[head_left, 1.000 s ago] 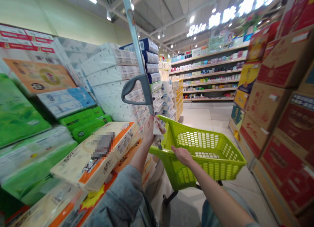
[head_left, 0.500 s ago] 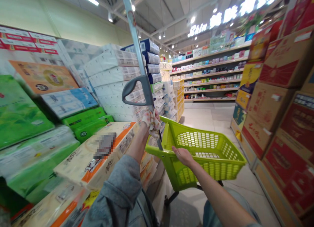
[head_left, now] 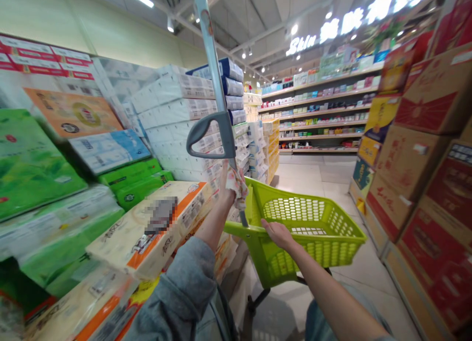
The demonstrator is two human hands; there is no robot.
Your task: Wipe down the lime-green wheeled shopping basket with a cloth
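Just below the grey handle grip, my left hand [head_left: 227, 184] is closed on a white cloth with a reddish pattern [head_left: 238, 187], pressed against the metal pole [head_left: 213, 51] of the trolley. The grey plastic grip [head_left: 228, 134] stands out to the left of that pole. My right hand [head_left: 277, 233] is wrapped over the near rim of the lime-green basket [head_left: 320, 247], thumb side up. Through its perforated walls the basket shows nothing inside. It sits tilted on a dark wheeled frame [head_left: 260, 299].
Stacked tissue packs [head_left: 147, 228] rise close on my left, with white packs [head_left: 177, 120] behind. Cardboard cartons [head_left: 413, 159] line the right side. Shelves of small goods [head_left: 317, 115] cross the far end of the tiled aisle [head_left: 313, 176].
My left hand and the cloth have shifted slightly on the pole, and the hand has turned so more cloth shows. My right hand stays on the basket rim. The view has swung a little.
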